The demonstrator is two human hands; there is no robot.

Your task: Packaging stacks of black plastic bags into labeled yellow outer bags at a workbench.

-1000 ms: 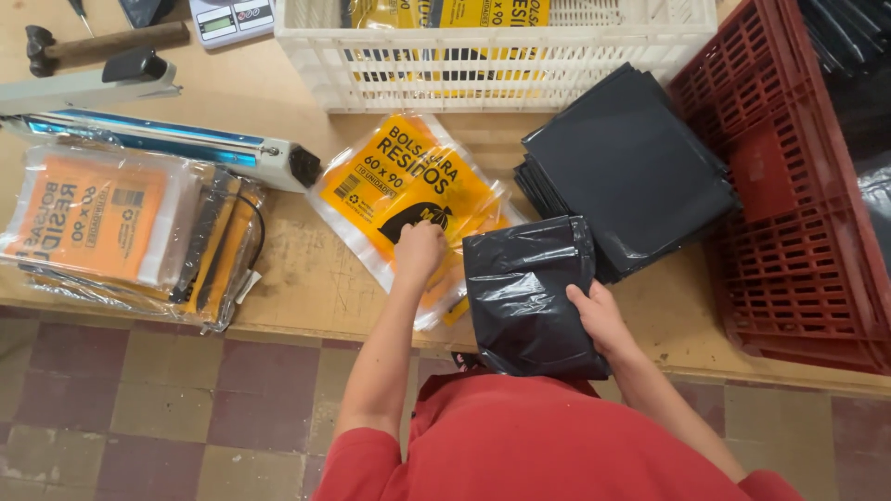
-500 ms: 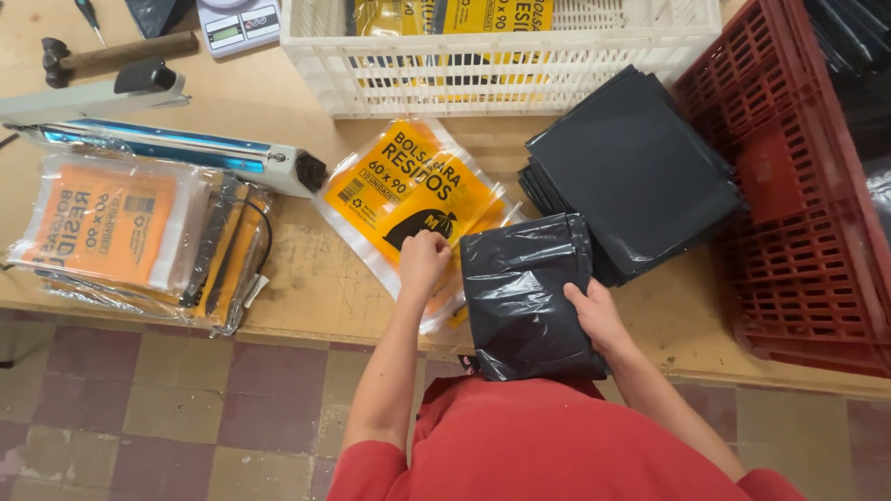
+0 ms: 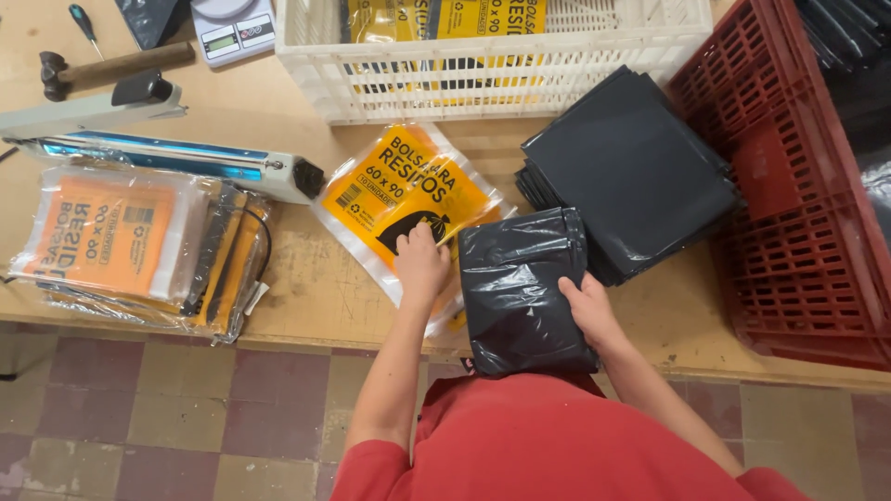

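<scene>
At the far left of the wooden workbench (image 3: 306, 297) lies a stack of clear plastic sleeves with orange printed inserts (image 3: 121, 246), some of them already filled with dark folded material, and behind it a long blue-and-white heat sealer bar (image 3: 176, 162), a hammer with a wooden handle (image 3: 111, 67) and a small white scale (image 3: 232, 28). Judging from this, several packs are finished, the white plastic lattice crate (image 3: 483, 88) behind holds more yellow-printed packs, and the present one is only begun. The left hand (image 3: 422, 264) rests on the near edge of a flat clear sleeve with a yellow printed insert (image 3: 404, 199), fingers curled and pinching at its mouth, though whether the mouth is parted I cannot tell. Just beside it, the right hand (image 3: 587, 311) lies flat, fingers spread, along the right edge of a folded bundle of glossy black plastic bags (image 3: 520, 288), which sits on the bench edge touching the sleeve and not yet inside it. To the right, a stack of flat black folded bags (image 3: 640, 167) waits, partly under the bundle's far corner, beside a red plastic lattice crate (image 3: 798, 223). Against the earlier frames, the left hand has slid a little toward the sleeve's near edge; the bundle and right hand have hardly moved.
</scene>
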